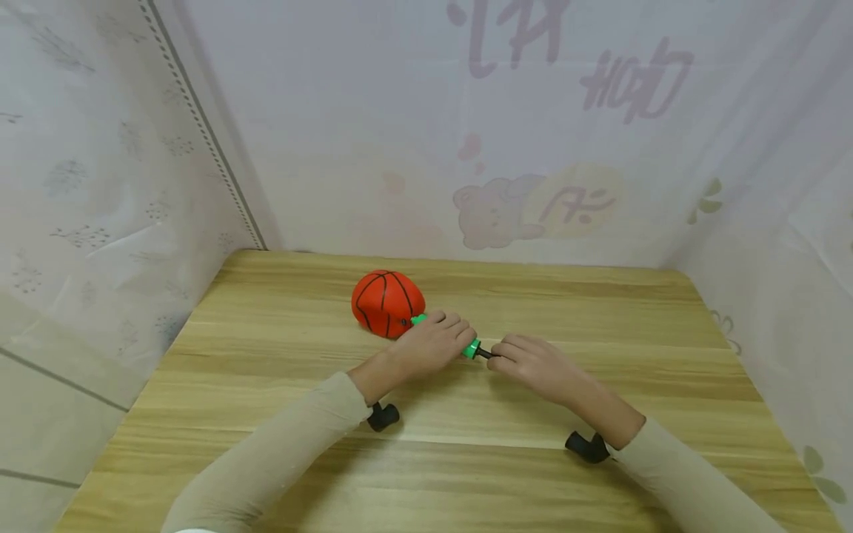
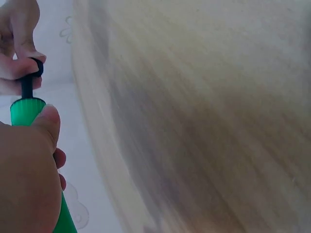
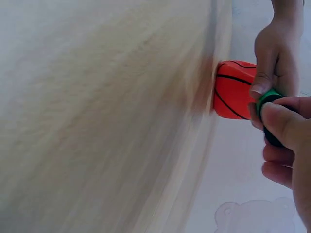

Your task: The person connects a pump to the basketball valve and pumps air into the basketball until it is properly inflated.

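Observation:
A red ball with black lines (image 1: 386,300), partly caved in and uneven in shape, sits on the wooden table. My left hand (image 1: 436,343) wraps round the green barrel of a hand pump (image 1: 472,349), whose front end meets the ball's right side. Whether its needle is in the ball is hidden. The thumb lies along the green barrel (image 2: 26,110) in the left wrist view. My right hand (image 1: 536,366) pinches the black handle (image 2: 38,67) at the end of the pump's rod, a short length of which shows outside the barrel.
The wooden table (image 1: 466,474) has pale printed curtains behind it (image 1: 346,111) and on both sides. A black wrist mount (image 1: 383,417) hangs below the left wrist, another (image 1: 586,447) below the right.

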Available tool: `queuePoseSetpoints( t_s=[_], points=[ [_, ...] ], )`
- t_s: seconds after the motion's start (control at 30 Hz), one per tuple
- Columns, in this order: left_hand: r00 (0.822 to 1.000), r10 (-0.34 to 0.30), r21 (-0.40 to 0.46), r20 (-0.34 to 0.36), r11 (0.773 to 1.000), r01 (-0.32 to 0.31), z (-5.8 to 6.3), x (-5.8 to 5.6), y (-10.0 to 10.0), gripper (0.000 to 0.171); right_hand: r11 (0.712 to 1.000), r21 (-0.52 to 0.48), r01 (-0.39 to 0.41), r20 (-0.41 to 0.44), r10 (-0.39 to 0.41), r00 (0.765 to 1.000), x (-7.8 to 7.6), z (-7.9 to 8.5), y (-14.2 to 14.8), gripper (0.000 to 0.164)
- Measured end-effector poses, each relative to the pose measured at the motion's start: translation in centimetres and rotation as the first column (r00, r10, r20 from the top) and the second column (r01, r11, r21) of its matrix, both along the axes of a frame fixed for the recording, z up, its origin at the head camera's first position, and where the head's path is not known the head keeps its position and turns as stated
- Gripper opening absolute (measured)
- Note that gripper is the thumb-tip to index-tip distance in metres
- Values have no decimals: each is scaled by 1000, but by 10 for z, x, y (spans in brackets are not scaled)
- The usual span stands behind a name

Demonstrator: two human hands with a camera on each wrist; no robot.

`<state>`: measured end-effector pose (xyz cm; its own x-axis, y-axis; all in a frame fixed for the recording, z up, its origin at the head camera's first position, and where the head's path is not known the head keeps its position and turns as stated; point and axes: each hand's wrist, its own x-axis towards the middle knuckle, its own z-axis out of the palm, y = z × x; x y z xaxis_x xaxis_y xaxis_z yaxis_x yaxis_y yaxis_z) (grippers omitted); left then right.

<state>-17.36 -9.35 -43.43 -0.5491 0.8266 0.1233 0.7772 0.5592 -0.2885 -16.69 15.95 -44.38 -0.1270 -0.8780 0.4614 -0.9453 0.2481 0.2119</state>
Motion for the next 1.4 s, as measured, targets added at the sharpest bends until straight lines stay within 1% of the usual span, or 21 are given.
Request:
queuePoseSetpoints(
  t_s=[0.07,0.2,0.37,0.5,0.67,0.77,0.9,1.03,1.27,1.4],
  points=[
    [1000,-7,-1,11,1000,7,0,0,1,14,1000,-22,-3,10,4,1000,1,-1,2,23],
    [999,-3,-7,42,1000,4,2,0,3,15,999,-48,1,24,0,1000,7,-2,12,36],
    [997,22,-18,80,1000,-21,2,-1,3,18,998,-60,-14,37,16,999,17,2,34,34],
    [997,15,-3,72,1000,-15,1,-1,2,17,998,-68,-15,12,16,1000,24,8,49,35],
    [998,4,14,62,1000,-4,3,-1,-1,17,999,-12,34,-9,-34,999,33,13,65,41],
    [998,-3,18,62,1000,2,4,0,-3,18,999,10,40,-16,-40,999,35,13,71,40],
    [998,1,16,56,1000,-2,5,-1,-3,21,1000,14,27,-24,-27,999,32,14,69,38],
    [999,6,23,42,1000,-7,4,-1,-3,24,1000,14,19,-25,-19,1000,26,16,60,37],
    [999,8,35,41,999,-9,2,-1,-1,24,1000,12,-9,-19,9,1000,17,18,34,35],
    [1000,9,26,21,1000,-10,1,-1,-1,23,1000,5,-18,-22,18,1000,11,16,19,38]
  ],
)
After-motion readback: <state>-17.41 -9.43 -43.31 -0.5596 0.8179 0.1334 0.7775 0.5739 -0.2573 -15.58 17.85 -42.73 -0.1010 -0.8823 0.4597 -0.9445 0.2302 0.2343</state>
